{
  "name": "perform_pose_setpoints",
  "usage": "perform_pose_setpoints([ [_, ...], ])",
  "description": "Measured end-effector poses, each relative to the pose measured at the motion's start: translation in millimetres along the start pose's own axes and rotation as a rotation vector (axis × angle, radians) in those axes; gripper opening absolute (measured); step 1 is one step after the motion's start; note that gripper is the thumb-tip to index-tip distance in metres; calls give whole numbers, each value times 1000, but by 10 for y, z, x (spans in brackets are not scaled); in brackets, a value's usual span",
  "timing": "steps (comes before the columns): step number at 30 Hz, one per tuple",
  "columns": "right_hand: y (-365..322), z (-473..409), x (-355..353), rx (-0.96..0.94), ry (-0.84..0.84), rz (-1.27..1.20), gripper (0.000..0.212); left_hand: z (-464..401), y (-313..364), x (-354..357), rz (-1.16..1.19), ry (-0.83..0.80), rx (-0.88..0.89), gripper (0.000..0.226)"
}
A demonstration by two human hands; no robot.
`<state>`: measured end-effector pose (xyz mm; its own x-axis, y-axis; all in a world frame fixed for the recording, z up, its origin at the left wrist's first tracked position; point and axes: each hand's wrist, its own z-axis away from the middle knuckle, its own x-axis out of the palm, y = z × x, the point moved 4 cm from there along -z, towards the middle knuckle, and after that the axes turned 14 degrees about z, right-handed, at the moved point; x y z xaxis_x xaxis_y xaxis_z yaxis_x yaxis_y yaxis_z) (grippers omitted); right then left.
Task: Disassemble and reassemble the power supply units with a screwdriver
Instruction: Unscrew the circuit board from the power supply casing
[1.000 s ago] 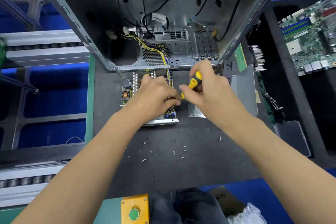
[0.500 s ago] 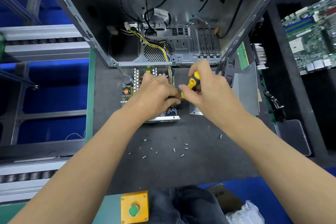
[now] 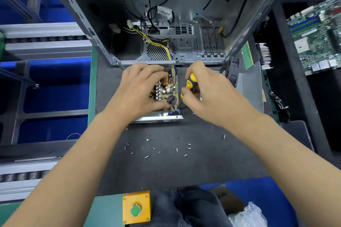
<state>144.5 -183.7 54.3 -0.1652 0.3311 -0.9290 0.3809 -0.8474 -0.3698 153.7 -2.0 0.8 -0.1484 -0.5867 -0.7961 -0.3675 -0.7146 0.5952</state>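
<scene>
An opened power supply unit [image 3: 166,96] lies flat on a dark work mat [image 3: 166,167], its cover off and its circuit board [image 3: 167,88] exposed, directly in front of an empty computer case [image 3: 166,24]. The unit's long axis runs away from the person, from its bright metal near edge toward the case, and a bundle of yellow and black wires [image 3: 156,42] leads from its far end into the case. The left hand [image 3: 140,92] rests on top of the left part of the board with fingers spread and gently bent, steadying the unit; it is the hand covering the unit itself. The right hand [image 3: 206,90] sits just beside the unit's right edge, fingers curled round a yellow and black screwdriver [image 3: 189,84], which slants down and leftward toward the near right corner of the board. The tip looks to be at or very near a screw there, though the contact itself is too small to confirm. So the next move seems to turn on that corner, closest to the right hand. Loose screws [image 3: 177,149] lie scattered on the mat nearer the person. A green motherboard [image 3: 317,33] lies well apart at far right. A yellow box with a green push button [image 3: 136,208] sits at the near edge. A white cable label inside the case carries print too small to read.
</scene>
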Motion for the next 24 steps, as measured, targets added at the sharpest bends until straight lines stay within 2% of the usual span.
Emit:
perform_pose_setpoints([
  [2,-12,-22,-32,5,-28,22,21,20,5,-2,-25,-20,-8,85],
  [7,-126,-65,-90,-59,-71,122,26,41,-17,5,-74,-47,-77,65],
  [12,-296,-126,-116,-262,-93,422,18,25,-27,28,-85,-18,-97,57],
  [15,-347,-122,-143,-284,-146,505,22,30,-35,44,-70,11,-84,55],
  [21,-383,-241,-157,-276,-323,518,15,34,-76,72,-59,20,-72,55],
  [23,-366,-300,-164,-276,-370,602,7,35,-83,70,-55,29,-75,54],
  [24,-357,-305,-141,-297,-406,662,10,36,-85,72,-52,34,-77,53],
])
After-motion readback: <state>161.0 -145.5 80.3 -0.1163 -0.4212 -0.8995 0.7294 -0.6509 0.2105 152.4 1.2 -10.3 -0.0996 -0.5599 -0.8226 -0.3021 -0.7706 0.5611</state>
